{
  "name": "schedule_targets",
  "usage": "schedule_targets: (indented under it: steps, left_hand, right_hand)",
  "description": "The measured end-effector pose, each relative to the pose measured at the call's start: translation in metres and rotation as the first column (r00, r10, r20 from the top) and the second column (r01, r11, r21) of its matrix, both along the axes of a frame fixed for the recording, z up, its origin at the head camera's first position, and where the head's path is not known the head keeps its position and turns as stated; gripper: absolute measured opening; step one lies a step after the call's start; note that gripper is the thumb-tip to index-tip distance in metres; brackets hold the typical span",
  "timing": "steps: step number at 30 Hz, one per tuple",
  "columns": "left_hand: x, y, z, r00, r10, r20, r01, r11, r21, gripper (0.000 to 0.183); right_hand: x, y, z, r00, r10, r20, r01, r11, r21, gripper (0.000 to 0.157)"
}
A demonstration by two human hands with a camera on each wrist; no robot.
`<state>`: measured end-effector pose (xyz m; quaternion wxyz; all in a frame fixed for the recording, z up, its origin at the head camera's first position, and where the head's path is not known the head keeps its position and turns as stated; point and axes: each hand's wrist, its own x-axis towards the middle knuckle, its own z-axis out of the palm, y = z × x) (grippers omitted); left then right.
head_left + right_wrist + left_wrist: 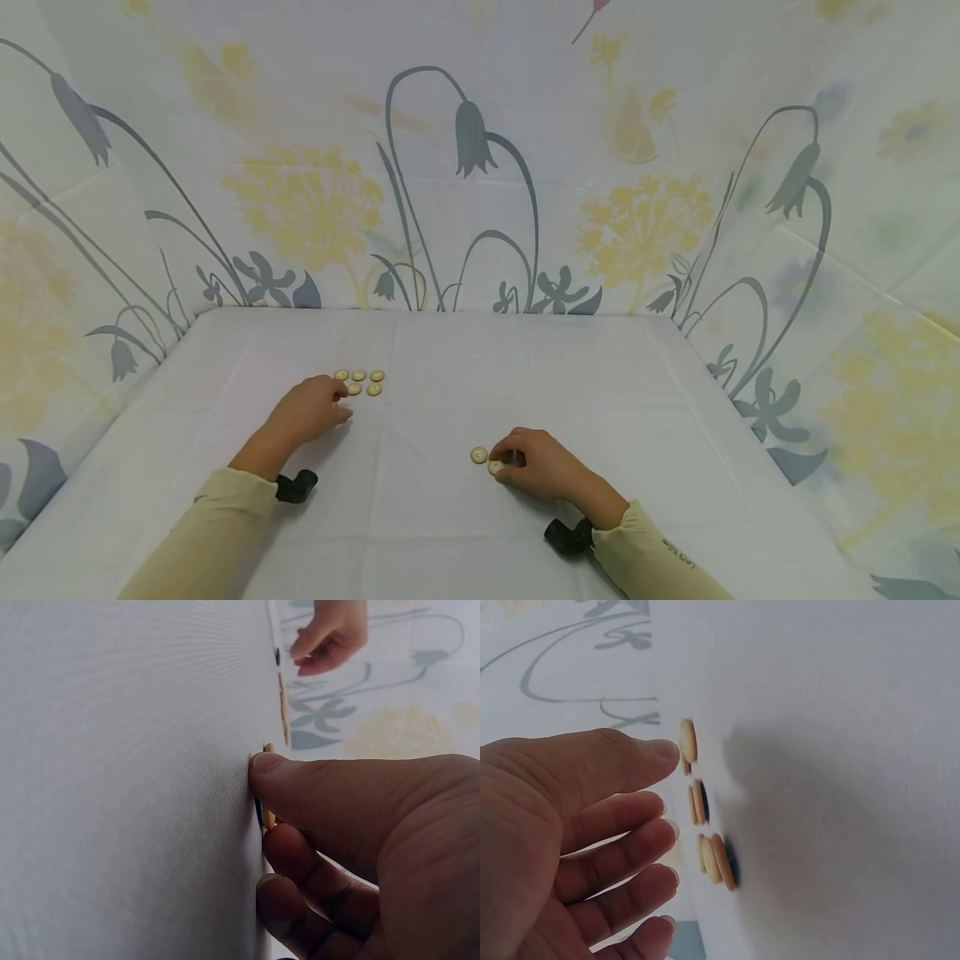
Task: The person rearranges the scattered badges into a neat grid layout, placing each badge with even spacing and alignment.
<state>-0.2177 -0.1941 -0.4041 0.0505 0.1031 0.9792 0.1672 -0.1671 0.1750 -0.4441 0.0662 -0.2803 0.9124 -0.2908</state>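
Several small round tan button-like discs (377, 376) lie in two short rows on the white cloth, left of the middle. My left hand (307, 410) hovers at their near left side, thumb and fingers apart with nothing between them. In the left wrist view, the thumb tip overlaps the edge of one disc (688, 740); whether it touches cannot be told. Farther right and nearer, my right hand (543, 464) pinches another button-like disc (496, 467) between thumb and fingertips, at the cloth. Just left of it lies a loose disc (478, 455), with small marks in its middle.
A white cloth (450, 508) with fold creases covers the table. Flower-printed sheets (322, 217) hang behind it and at both sides. A black wrist device (297, 487) sits at the left cuff, another wrist device (568, 537) at the right cuff.
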Motion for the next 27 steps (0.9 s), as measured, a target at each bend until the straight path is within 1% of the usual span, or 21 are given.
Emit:
schedule_targets:
  steps: [5, 8, 15, 24, 27]
  left_hand:
    - [0.003, 0.008, 0.001, 1.0, -0.018, -0.007, 0.018, 1.0, -0.001, 0.034]
    - [0.005, 0.012, 0.001, 1.0, -0.029, -0.007, 0.029, 0.999, 0.014, 0.034]
    - [0.009, 0.025, -0.001, 0.999, -0.042, 0.018, 0.041, 0.998, 0.057, 0.033]
    - [0.014, 0.041, -0.003, 0.997, -0.078, 0.025, 0.075, 0.992, 0.097, 0.033]
    - [0.015, 0.047, -0.003, 0.995, -0.096, 0.017, 0.094, 0.99, 0.108, 0.033]
  right_hand:
    - [0.0, 0.0, 0.0, 1.0, 0.0, 0.002, 0.0, 1.0, 0.0, 0.019]
    - [0.001, 0.0, 0.0, 1.0, -0.001, 0.003, 0.001, 1.0, 0.001, 0.019]
    - [0.002, 0.0, 0.001, 1.0, -0.001, 0.003, 0.001, 1.0, -0.001, 0.02]
    - [0.0, 0.0, -0.001, 1.0, -0.002, -0.004, 0.002, 1.0, 0.011, 0.02]
    - [0.0, 0.001, -0.001, 1.0, -0.002, -0.006, 0.002, 1.0, 0.01, 0.02]
